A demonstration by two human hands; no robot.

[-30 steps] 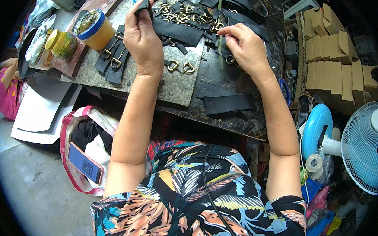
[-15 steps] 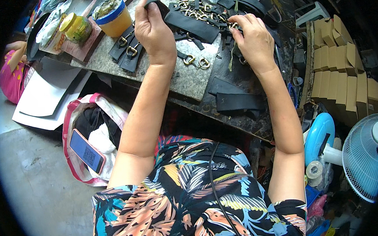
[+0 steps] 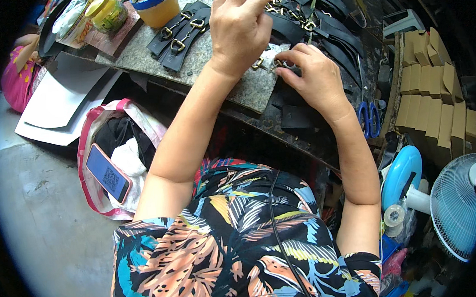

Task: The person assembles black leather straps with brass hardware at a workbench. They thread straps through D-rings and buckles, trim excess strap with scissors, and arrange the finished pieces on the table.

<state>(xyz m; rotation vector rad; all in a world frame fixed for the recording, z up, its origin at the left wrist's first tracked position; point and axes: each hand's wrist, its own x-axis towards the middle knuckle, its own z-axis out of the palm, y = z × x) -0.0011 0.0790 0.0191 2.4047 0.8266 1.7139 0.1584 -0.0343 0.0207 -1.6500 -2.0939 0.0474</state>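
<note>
My left hand [image 3: 241, 27] is raised over the stone slab, its fingers stretched out and apart, nothing seen in them; the top edge cuts off some fingertips. To its right, my right hand [image 3: 315, 79] pinches a small metal D-ring [image 3: 278, 64] between thumb and fingers, low over the slab's edge. Another brass-coloured ring [image 3: 258, 63] lies close by on the slab. Left of my left hand are black leather straps [image 3: 181, 36] with brass-coloured D-rings on them. Beyond my right hand lies a pile of black leather pieces [image 3: 335, 38] and metal rings, partly hidden by my hands.
The stone slab [image 3: 206, 52] rests on a dark workbench. A blue-rimmed tub [image 3: 158, 10] and yellow-lidded jar [image 3: 107, 14] stand at far left. Blue-handled scissors [image 3: 369, 119] lie at right, near stacked cardboard boxes [image 3: 429, 95] and a fan [image 3: 459, 207]. A bag [image 3: 92, 183] holds a phone [image 3: 109, 174].
My left hand has moved right and no longer shows the black leather piece. The right hand has come down and nearer, taking hold of a ring on the slab. The view has shifted slightly.
</note>
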